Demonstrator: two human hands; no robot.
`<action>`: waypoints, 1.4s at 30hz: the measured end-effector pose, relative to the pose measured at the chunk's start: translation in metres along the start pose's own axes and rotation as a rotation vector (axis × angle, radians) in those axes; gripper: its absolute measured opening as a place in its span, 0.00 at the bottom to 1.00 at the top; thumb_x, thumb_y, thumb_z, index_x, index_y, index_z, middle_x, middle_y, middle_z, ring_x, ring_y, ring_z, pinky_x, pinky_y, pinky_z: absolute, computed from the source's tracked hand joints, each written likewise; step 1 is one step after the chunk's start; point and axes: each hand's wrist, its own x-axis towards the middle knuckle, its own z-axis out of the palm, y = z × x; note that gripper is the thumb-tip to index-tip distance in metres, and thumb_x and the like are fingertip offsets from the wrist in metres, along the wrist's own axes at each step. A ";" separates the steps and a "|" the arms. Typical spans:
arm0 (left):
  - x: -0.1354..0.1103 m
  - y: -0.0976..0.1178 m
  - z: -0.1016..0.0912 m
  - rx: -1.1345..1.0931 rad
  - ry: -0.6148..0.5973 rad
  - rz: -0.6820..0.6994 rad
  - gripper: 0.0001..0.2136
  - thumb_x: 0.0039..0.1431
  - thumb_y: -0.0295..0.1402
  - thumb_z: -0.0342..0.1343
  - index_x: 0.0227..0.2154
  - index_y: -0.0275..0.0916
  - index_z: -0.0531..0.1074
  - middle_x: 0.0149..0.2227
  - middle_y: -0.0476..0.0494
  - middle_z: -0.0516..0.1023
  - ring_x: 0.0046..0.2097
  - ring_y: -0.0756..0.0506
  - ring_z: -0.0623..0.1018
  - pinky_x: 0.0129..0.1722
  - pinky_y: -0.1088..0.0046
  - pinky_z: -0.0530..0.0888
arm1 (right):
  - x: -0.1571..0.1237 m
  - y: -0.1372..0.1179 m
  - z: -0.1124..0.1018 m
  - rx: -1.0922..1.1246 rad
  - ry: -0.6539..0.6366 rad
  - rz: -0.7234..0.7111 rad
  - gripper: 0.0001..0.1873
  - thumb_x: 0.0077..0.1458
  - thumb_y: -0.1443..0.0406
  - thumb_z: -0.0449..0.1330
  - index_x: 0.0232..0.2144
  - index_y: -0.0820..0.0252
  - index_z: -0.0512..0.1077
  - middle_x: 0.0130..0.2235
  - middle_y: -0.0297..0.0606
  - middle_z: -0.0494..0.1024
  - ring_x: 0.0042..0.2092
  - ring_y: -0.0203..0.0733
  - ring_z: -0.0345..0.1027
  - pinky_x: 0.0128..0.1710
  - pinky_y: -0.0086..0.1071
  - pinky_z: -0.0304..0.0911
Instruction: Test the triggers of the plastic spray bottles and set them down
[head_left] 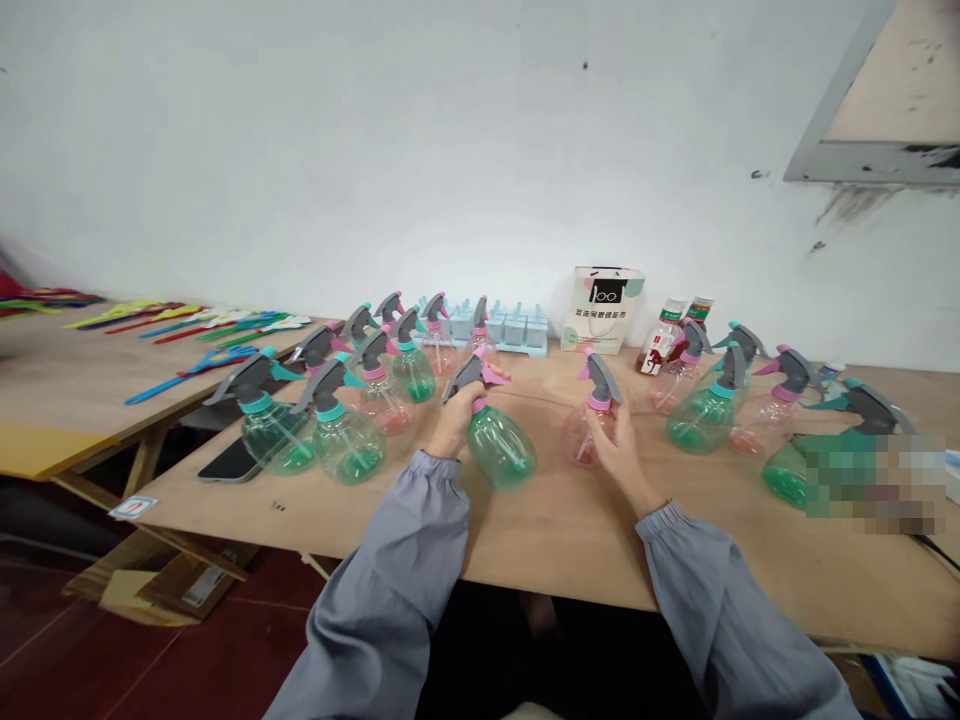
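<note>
My left hand (453, 418) is closed round the neck of a green spray bottle (501, 446) with a pink collar and grey trigger head. That bottle is tilted, its base pointing to the right. On the right, my right hand (616, 438) grips a pink spray bottle (579, 432) by its side, and this one stands nearly upright. Left of my left hand are green spray bottles with teal collars (348, 446) and a pink spray bottle (387, 398). Another green spray bottle (700, 418) stands to the right of my right hand.
Behind the bottles are a light-blue popsicle mould (517, 330), a printed paper bag (602, 312) and a drink bottle (660, 335). A phone (229, 462) lies at the table's left edge. Colourful scissor-like tools (191, 372) cover the neighbouring table. A cardboard box (187, 582) sits on the floor.
</note>
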 end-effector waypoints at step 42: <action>0.045 -0.090 -0.045 0.723 0.259 0.076 0.36 0.58 0.48 0.64 0.66 0.40 0.61 0.67 0.28 0.65 0.70 0.33 0.63 0.68 0.54 0.61 | -0.004 -0.004 0.004 -0.014 -0.008 -0.002 0.24 0.59 0.47 0.61 0.48 0.56 0.70 0.46 0.45 0.80 0.50 0.52 0.75 0.54 0.49 0.69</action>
